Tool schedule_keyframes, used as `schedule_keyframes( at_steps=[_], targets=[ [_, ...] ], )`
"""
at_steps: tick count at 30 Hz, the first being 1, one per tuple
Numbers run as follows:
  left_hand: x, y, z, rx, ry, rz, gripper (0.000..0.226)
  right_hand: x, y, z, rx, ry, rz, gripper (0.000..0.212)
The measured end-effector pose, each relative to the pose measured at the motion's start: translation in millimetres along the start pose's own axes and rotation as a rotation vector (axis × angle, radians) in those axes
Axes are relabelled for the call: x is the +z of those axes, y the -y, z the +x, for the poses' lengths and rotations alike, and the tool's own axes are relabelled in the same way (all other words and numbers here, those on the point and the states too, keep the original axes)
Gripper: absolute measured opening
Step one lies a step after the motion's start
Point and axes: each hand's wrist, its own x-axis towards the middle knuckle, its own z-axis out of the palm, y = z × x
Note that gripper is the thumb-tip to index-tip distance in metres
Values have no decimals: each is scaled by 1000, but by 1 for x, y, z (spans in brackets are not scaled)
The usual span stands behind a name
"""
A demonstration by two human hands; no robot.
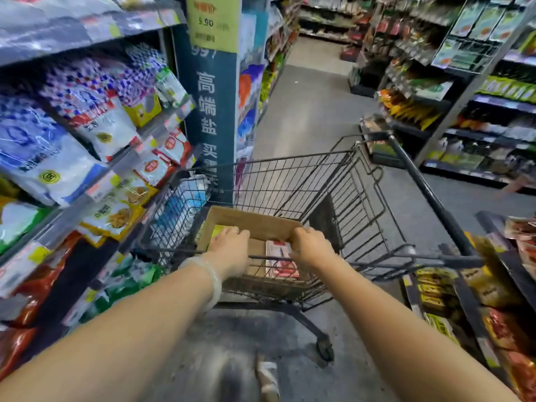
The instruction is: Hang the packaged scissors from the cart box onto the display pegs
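From the head view, a black wire cart (290,184) stands in a shop aisle with an open cardboard box (249,220) in its basket. The left hand (230,245) reaches into the box's left side, fingers curled over a yellow-green pack (217,230); whether it grips is unclear. The right hand (310,246) closes on the box's right wall at its top edge. Between them a red-and-white scissors package (280,261) lies flat on the box floor, long axis running away from the person. Shelves of bagged goods (72,134) stand to the left.
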Motion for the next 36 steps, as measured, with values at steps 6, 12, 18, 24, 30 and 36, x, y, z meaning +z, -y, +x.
schedule_keyframes(
  at_steps=[6, 12, 18, 24, 30, 36],
  targets=[
    [18, 21, 103, -144, 130, -73, 67, 42, -25, 119, 15, 234, 77, 53],
    [65, 26, 207, -236, 342, -80, 62, 114, -52, 207, 145, 525, 166, 55],
    [127, 26, 284, -262, 505, -88, 53, 183, -71, 267, 210, 646, 203, 52],
    [172, 18, 318, -300, 573, -199, 38, 231, -79, 295, 438, 733, 313, 75],
    [204, 17, 323, -365, 606, -331, 55, 252, -81, 290, 586, 581, 322, 73],
    [218, 9, 329, -417, 617, -516, 52, 260, -78, 297, 481, 566, 191, 66]
  ],
)
